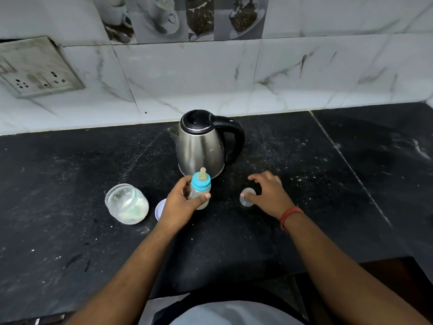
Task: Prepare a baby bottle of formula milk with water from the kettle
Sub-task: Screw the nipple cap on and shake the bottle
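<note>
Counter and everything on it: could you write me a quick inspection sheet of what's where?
Surface: black stone counter, dusted with pale specks.
Job's things: steel kettle upright, lid shut, at the back; baby bottle with blue collar and teat fitted, upright; open jar holding white powder; its lid lying beside it; clear cap on the counter.
Clutter: nothing seen.
Hands: left hand wrapped around the bottle; right hand over the cap, fingers spread, grip uncertain.
Cables: nothing seen.
Surroundings: marble-look wall tiles, wall socket at left.
</note>
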`<state>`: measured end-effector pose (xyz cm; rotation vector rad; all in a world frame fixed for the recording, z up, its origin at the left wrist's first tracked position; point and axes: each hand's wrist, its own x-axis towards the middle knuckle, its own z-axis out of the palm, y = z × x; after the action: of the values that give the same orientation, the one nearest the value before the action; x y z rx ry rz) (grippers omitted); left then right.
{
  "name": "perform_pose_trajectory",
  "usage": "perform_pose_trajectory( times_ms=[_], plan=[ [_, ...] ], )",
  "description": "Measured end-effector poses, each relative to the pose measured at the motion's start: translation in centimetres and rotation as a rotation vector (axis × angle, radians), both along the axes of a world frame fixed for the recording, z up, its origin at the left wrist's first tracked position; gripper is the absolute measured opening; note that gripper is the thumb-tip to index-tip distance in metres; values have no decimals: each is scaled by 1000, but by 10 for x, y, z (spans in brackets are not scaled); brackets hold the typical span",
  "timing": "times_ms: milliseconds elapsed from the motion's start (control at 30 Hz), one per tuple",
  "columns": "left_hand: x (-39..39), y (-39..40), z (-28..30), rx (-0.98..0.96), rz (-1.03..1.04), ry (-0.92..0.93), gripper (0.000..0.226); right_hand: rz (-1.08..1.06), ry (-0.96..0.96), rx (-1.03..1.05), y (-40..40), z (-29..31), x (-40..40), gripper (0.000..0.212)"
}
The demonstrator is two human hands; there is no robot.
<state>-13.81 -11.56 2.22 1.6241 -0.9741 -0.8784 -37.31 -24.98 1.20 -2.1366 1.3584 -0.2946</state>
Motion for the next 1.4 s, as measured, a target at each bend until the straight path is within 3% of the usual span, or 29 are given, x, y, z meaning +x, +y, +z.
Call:
perform_pose_trajectory(
  times_ms=[133,367,600,733,833,1100,1400],
  plan=[
    [-4,0,-9,30,-26,-16,53,35,93,59,6,-14,-4,65],
    [-10,3,-8,33,-35,-16,56,63,105,-33,9,-23,-2,52],
    [-11,8,-1,3,-4,6,55,2,-326,37,19,11,16,41],
    [-11,10,12,-15,10,8,54,77,-620,85,27,53,40,38],
    [-9,12,20,-38,17,10,53,144,-730,57,29,81,58,39],
    [4,19,29,-52,17,-32,52,387,-467,-186,34,110,91,51],
    [10,22,41,-88,34,-55,50,467,-304,-190,44,113,103,56]
  ],
)
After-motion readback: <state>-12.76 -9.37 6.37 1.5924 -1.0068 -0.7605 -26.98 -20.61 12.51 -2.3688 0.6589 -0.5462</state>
